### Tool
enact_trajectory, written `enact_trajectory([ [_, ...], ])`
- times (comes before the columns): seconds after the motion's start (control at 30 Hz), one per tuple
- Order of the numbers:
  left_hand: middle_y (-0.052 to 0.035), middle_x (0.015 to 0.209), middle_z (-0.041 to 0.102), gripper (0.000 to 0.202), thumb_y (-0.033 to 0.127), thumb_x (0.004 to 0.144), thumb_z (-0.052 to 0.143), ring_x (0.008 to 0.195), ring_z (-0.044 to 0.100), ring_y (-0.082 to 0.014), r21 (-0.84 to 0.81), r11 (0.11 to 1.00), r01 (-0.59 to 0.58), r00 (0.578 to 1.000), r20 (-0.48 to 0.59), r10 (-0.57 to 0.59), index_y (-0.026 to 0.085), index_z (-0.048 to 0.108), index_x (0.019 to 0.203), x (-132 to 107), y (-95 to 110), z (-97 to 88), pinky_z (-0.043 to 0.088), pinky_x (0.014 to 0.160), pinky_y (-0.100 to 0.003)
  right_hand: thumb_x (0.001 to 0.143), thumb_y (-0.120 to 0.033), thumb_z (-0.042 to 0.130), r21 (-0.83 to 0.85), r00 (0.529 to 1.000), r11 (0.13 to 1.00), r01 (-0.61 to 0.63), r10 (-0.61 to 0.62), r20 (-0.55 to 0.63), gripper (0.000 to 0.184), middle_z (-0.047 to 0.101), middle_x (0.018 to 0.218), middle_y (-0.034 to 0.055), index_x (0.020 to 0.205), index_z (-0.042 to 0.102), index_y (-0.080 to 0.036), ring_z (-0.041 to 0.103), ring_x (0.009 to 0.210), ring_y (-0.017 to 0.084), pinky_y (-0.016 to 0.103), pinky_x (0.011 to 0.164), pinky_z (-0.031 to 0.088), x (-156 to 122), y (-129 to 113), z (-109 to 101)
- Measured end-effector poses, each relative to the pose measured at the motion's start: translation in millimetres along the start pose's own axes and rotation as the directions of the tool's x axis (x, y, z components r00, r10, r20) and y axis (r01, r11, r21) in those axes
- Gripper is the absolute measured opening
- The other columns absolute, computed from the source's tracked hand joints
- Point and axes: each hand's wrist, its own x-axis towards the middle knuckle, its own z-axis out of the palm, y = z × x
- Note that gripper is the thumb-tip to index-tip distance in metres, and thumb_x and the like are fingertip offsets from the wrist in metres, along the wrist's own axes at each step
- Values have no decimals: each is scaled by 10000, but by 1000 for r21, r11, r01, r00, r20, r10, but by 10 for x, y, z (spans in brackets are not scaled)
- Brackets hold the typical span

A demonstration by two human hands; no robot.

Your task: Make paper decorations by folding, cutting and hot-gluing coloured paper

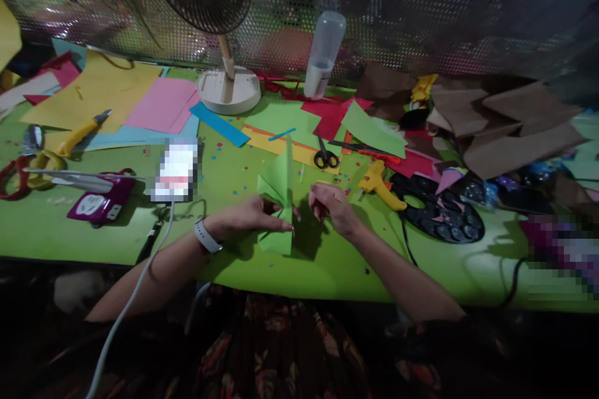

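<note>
A folded piece of light green paper [279, 199] stands partly upright on the green table cover [70, 237], near the front edge. My left hand [253, 215], with a white watch on the wrist, pinches the paper at its lower right side, fingers closed on the fold. My right hand [330, 202] hovers just right of the paper with its fingers curled in; I cannot make out anything in them. The paper's lower part lies flat under my left hand.
Black scissors [325, 158] and a yellow glue gun [381, 184] lie behind my right hand. A black paint palette [437, 212], brown paper [510, 131], coloured sheets [163, 103], a fan base [228, 88], a plastic bottle [324, 56] and a purple stapler-like tool [100, 202] surround the work spot.
</note>
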Motion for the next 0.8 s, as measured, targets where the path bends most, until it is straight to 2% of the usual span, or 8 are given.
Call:
enact_trajectory([
  [0.1,-41,880,743,254,289,721,816,916,683,-209,112,993,29,933,353,-67,173,767,941,-7,-24,4,538,851,-304,764,-560,711,-23,996,999,-46,48,82,429,496,429,-66,593,571,-193,420,346,64,190,351,335,-6,-5,28],
  [0.2,-43,908,750,250,266,719,813,893,691,-207,167,986,13,886,454,-89,178,768,950,14,-10,-50,538,844,-301,735,-493,748,-32,997,999,-33,35,69,422,457,370,-68,507,557,-193,367,303,61,205,327,285,-34,-8,47],
  [0.33,-66,920,752,397,229,585,896,835,693,-198,184,982,-40,987,160,10,153,763,952,-47,173,-283,521,766,-261,723,-492,764,40,994,999,-8,12,-109,466,425,319,-72,443,535,-198,291,255,48,214,301,241,-30,-38,0],
  [0.4,-107,1001,749,460,304,648,860,893,698,-229,-26,999,-34,999,12,35,134,741,1059,-89,256,-411,528,803,-301,717,-534,762,88,980,996,5,13,-200,496,416,311,-73,437,523,-201,282,255,47,213,297,223,-5,-55,-7],
  [0.5,-103,911,759,417,443,798,689,866,712,-243,-464,870,-165,963,-266,41,124,712,1065,-68,243,-501,553,792,-354,751,-629,700,184,941,982,41,23,-337,549,459,344,-56,457,509,-206,350,295,57,205,319,259,38,-52,23],
  [0.57,-39,817,759,207,321,810,661,830,719,-185,-541,786,-300,906,-419,58,159,707,931,15,150,-458,553,764,-280,767,-668,665,242,914,968,62,43,-404,569,504,382,-40,472,506,-208,411,337,67,202,345,299,55,-27,49],
  [0.67,-95,1062,759,287,94,711,703,1042,701,-220,-529,819,-220,943,-329,41,131,705,996,166,-16,-261,542,896,-308,793,-677,633,271,902,959,77,49,-430,550,581,465,-19,513,544,-212,479,393,81,210,384,349,40,16,88],
  [0.8,-112,1066,754,230,323,817,743,1025,706,-216,-552,807,-211,948,-318,31,130,719,938,268,-115,17,535,938,-328,855,-631,591,176,961,984,23,27,-276,507,670,582,12,572,636,-213,571,483,104,234,491,453,-54,25,183],
])
